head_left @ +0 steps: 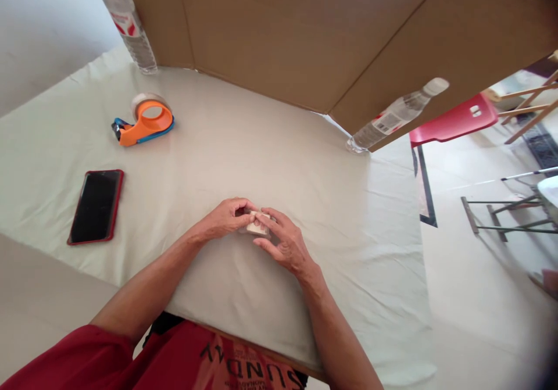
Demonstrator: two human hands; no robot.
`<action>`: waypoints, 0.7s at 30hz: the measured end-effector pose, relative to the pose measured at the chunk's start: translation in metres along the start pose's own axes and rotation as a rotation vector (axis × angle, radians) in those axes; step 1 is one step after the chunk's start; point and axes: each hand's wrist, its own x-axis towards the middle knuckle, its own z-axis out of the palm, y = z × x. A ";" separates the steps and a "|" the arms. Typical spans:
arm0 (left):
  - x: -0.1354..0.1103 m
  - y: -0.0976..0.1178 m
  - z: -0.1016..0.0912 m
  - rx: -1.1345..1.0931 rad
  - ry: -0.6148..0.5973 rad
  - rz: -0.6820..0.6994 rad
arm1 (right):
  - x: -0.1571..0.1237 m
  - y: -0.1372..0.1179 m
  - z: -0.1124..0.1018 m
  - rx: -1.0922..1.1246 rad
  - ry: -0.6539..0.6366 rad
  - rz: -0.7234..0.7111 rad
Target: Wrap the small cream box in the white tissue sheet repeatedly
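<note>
Both my hands meet at the middle of the table, over the pale cloth (244, 146). My left hand (226, 217) and my right hand (283, 240) are closed, fingertips together, on a small whitish object (256, 227) that rests low on the cloth. Most of the object is hidden under my fingers, so I cannot make out what it is.
An orange and blue tape dispenser (146, 120) lies at the far left, a black phone in a red case (96, 205) nearer me. Two clear water bottles (128, 21) (394, 117) stand against large cardboard panels (305, 35) at the back. A red chair (453, 120) stands right.
</note>
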 end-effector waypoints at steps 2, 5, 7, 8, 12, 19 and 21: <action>0.001 -0.002 0.000 0.013 0.002 0.008 | -0.002 0.002 0.001 -0.024 -0.002 -0.001; 0.001 -0.004 0.000 0.045 0.013 0.018 | 0.000 0.005 0.003 -0.031 0.011 -0.001; 0.002 -0.003 0.000 0.053 0.025 0.008 | 0.002 0.006 0.005 -0.018 0.015 -0.010; 0.002 -0.003 0.000 0.051 0.027 0.001 | 0.003 0.007 0.005 -0.010 0.014 -0.009; 0.001 0.001 0.001 0.055 0.028 -0.005 | 0.003 0.006 0.008 0.021 0.025 0.010; 0.000 -0.001 -0.003 0.029 0.046 -0.035 | -0.002 0.008 0.011 0.195 0.132 0.104; -0.001 -0.003 -0.004 0.008 0.058 -0.026 | -0.003 0.009 0.010 0.193 0.133 0.110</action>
